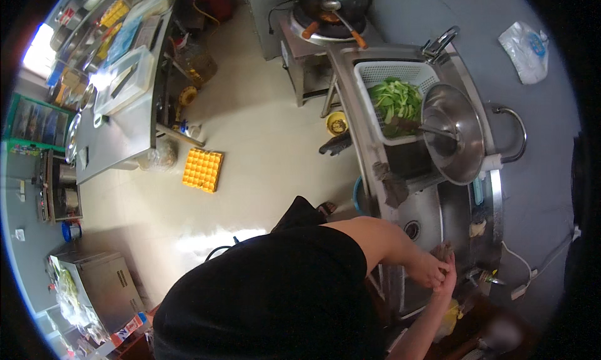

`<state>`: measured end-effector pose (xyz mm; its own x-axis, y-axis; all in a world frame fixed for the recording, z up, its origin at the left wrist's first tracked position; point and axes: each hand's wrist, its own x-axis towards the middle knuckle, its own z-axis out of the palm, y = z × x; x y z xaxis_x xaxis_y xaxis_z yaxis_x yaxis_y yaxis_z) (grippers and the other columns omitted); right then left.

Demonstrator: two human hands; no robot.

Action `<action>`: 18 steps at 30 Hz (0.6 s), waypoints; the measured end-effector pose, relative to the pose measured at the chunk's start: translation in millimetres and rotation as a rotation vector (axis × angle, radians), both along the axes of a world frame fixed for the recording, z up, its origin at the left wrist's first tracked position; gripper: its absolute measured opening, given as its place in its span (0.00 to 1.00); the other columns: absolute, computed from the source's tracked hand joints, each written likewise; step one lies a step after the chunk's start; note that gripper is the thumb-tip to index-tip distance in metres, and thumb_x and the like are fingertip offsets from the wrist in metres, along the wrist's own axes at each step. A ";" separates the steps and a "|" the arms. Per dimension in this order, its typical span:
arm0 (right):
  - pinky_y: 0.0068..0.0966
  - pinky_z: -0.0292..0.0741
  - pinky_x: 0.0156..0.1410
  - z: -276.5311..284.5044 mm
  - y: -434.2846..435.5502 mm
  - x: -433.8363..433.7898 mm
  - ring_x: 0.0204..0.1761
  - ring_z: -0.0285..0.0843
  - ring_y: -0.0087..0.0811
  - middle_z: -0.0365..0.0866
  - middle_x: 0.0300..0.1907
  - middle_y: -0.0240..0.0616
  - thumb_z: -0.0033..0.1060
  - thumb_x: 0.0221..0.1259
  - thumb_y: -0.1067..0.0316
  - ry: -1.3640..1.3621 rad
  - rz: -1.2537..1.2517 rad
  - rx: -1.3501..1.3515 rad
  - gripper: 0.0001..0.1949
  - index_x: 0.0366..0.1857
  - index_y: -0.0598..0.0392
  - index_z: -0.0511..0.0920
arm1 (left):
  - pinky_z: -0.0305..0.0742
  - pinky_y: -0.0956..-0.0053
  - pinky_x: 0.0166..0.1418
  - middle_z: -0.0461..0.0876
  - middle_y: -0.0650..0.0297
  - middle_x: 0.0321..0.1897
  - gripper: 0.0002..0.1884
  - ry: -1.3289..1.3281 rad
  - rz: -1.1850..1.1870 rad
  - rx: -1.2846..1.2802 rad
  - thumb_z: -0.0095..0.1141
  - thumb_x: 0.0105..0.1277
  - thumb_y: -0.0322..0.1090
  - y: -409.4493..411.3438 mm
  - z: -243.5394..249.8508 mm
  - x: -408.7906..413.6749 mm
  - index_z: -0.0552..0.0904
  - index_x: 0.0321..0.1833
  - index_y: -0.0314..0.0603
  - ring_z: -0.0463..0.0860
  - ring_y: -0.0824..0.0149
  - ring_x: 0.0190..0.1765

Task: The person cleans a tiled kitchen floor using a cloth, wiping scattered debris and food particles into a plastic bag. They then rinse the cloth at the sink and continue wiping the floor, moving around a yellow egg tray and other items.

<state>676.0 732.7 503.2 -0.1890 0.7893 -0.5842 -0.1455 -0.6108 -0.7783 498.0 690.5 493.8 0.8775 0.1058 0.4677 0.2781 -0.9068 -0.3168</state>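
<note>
Both of my hands meet above the right part of the stainless steel sink (425, 210), squeezing a wet, grey-brown cloth (441, 251) between them. My left hand (426, 272) comes in from the upper side, its fingers wrapped over the bunched cloth. From below, my right hand (449, 276) presses against the same bundle and against the left fingers. Much of the cloth is hidden inside the grip. Beneath and beside the hands lies the metal basin, with its round drain (412, 229) showing.
A white plastic basket (366, 74) of leafy greens (396, 99) sits in the far basin. A steel wok lid or bowl (453, 135) leans beside it. Grey rags (392, 186) hang over the divider. A wok (324, 13) stands beyond; an orange egg tray (203, 170) lies on the floor.
</note>
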 end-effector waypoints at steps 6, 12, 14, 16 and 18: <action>0.34 0.74 0.53 -98.5 -74.0 14.5 0.52 0.72 0.37 0.72 0.54 0.36 0.43 0.67 0.56 0.281 0.257 -0.098 0.21 0.63 0.46 0.64 | 0.49 0.44 0.67 0.74 0.65 0.50 0.14 -0.233 0.134 -0.087 0.55 0.58 0.42 -95.6 -48.0 -21.0 0.81 0.46 0.53 0.67 0.59 0.60; 0.35 0.73 0.53 -142.7 -190.9 -8.3 0.54 0.70 0.38 0.70 0.54 0.34 0.46 0.64 0.64 0.564 -0.133 -0.360 0.20 0.60 0.46 0.65 | 0.66 0.59 0.59 0.73 0.56 0.46 0.11 -0.533 0.434 -0.586 0.55 0.51 0.35 -174.6 -98.8 -32.5 0.79 0.39 0.44 0.71 0.56 0.52; 0.36 0.73 0.52 -158.5 -228.2 -41.9 0.55 0.68 0.42 0.65 0.58 0.40 0.43 0.64 0.71 0.490 0.033 -0.269 0.23 0.65 0.48 0.60 | 0.70 0.64 0.55 0.72 0.54 0.44 0.12 -0.771 0.788 -1.202 0.57 0.50 0.35 -202.4 -94.1 -51.7 0.78 0.38 0.41 0.72 0.54 0.51; 0.36 0.73 0.51 -166.7 -255.1 -65.6 0.53 0.69 0.41 0.65 0.57 0.42 0.45 0.59 0.77 0.408 -0.161 -0.407 0.27 0.65 0.49 0.58 | 0.73 0.65 0.52 0.72 0.52 0.44 0.13 -0.776 1.050 -1.551 0.60 0.49 0.35 -225.6 -85.5 -74.4 0.78 0.37 0.38 0.73 0.51 0.50; 0.35 0.74 0.48 -196.7 -281.1 -63.0 0.48 0.73 0.40 0.69 0.54 0.43 0.48 0.55 0.80 0.321 -0.300 -0.494 0.24 0.58 0.50 0.64 | 0.75 0.61 0.50 0.75 0.50 0.45 0.15 -0.671 1.176 -1.607 0.62 0.48 0.36 -246.3 -97.9 -94.1 0.78 0.37 0.37 0.76 0.48 0.49</action>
<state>613.0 451.6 306.5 -0.2278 0.4885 -0.8423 -0.5427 -0.7819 -0.3067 403.9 444.2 395.9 -0.1137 0.8918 -0.4380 0.4999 0.4323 0.7504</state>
